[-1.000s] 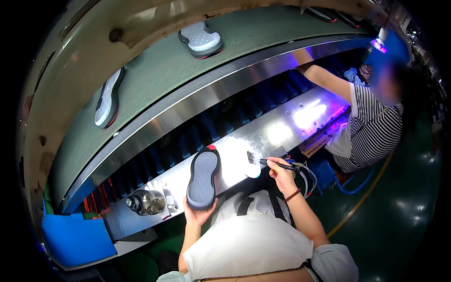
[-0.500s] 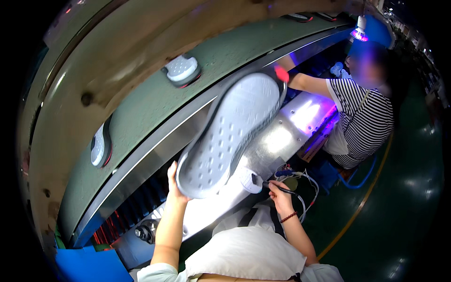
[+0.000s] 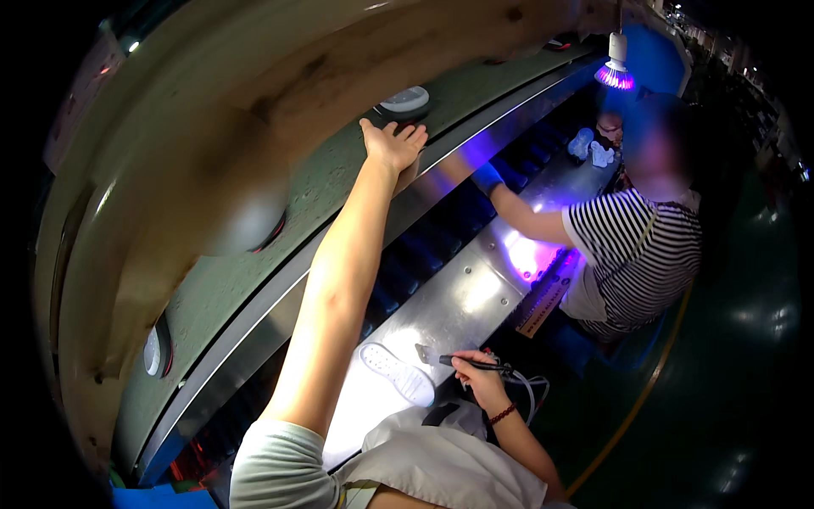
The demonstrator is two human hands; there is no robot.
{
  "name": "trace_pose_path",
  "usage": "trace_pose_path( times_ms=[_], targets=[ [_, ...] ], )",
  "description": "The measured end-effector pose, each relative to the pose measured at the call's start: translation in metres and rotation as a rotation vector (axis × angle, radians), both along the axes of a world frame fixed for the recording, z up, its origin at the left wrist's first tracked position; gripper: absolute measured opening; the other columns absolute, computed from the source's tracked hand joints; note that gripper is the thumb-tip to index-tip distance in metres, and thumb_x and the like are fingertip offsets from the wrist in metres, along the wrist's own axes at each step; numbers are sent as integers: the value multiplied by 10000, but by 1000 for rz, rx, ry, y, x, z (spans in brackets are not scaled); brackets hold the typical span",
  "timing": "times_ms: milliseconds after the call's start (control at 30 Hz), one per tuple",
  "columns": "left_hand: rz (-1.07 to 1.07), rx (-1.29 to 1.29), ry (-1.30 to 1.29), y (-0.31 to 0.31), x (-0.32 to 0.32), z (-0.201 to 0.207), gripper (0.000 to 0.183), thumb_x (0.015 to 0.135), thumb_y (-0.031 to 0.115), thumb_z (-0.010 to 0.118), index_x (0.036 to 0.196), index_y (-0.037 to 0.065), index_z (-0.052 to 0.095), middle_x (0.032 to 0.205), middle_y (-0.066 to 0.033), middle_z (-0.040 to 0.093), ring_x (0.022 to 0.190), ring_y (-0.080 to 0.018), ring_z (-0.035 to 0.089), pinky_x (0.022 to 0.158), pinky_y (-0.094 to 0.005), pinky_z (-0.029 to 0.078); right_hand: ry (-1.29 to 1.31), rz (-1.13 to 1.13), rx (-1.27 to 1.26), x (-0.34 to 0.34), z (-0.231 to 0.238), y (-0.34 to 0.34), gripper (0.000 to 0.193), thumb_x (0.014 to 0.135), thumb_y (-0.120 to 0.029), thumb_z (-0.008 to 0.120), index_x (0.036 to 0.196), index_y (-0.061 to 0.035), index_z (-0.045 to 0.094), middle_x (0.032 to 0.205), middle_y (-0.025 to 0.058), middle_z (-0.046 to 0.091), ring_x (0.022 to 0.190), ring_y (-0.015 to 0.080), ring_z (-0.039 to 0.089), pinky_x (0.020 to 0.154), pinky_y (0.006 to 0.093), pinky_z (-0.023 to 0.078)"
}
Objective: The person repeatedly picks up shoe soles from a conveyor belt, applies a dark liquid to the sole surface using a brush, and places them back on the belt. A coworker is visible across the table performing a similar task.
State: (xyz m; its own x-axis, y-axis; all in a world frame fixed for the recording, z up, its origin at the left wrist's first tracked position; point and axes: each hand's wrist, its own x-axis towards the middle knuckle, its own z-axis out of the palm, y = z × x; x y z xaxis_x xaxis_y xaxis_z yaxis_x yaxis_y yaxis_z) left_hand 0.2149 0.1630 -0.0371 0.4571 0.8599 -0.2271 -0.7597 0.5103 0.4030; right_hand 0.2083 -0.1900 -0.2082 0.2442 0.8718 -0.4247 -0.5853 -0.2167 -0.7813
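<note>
My left hand stretches out over the green conveyor belt, palm up and fingers spread, holding nothing. Just beyond its fingertips a grey-and-black shoe sole rests on the belt. Low at my right side, my right hand is closed around a slim black-handled tool with a flat pale tip. Left of that tip, a white perforated insole-shaped piece lies on the shiny metal bench.
More soles ride the belt: a blurred one and one farther left. A beige curved cover overhangs it. At right sits a co-worker in a striped shirt, beneath a purple-glowing lamp. White cables hang beside my right hand.
My left hand has let go of the large grey sole and moved forward over the belt. My right hand still grips the black tool. Belt soles appear farther toward the lower left.
</note>
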Motion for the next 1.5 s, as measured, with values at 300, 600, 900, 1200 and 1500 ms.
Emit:
trace_pose_path(
  times_ms=[300, 600, 900, 1200, 1500],
  targets=[
    [277, 774, 1426, 28, 24, 19, 1064, 525, 358, 736, 1249, -76, 88, 1210, -216, 334, 1120, -300, 366, 938, -331, 311, 26, 25, -51, 25, -20, 13, 166, 735, -139, 624, 866, -40, 601, 704, -7, 558, 609, 47, 486, 542, 159, 375],
    [302, 1273, 1906, 23, 94, 46, 927, 589, 301, 665, 1259, -52, 129, 1236, -256, 300, 1165, -326, 309, 970, -340, 260, 5, 50, -85, 43, -27, 31, 167, 745, -177, 615, 859, -54, 613, 711, 1, 571, 631, 59, 499, 546, 176, 373],
    [64, 1717, 1606, 94, 214, 21, 752, 743, 309, 546, 1283, -30, 146, 1336, -221, 165, 1220, -330, 230, 992, -360, 221, 140, -107, -205, 63, -38, 33, 177, 745, -119, 610, 894, -23, 599, 705, 9, 565, 605, 57, 498, 532, 162, 380],
    [211, 1798, 1870, 117, 260, 18, 482, 742, 368, 553, 1093, 60, 434, 1027, -164, 524, 937, -285, 520, 786, -399, 386, 204, -249, -364, 18, -52, -17, 143, 750, -123, 582, 873, -51, 585, 611, 26, 539, 515, 87, 485, 446, 192, 370],
    [248, 2227, 1293, 32, 161, 40, 303, 763, 351, 526, 706, 54, 542, 710, -98, 572, 659, -270, 549, 590, -358, 402, 86, -156, -147, 66, -47, 29, 116, 758, -81, 590, 843, -3, 586, 643, 32, 553, 550, 78, 498, 506, 179, 376]
  ],
)
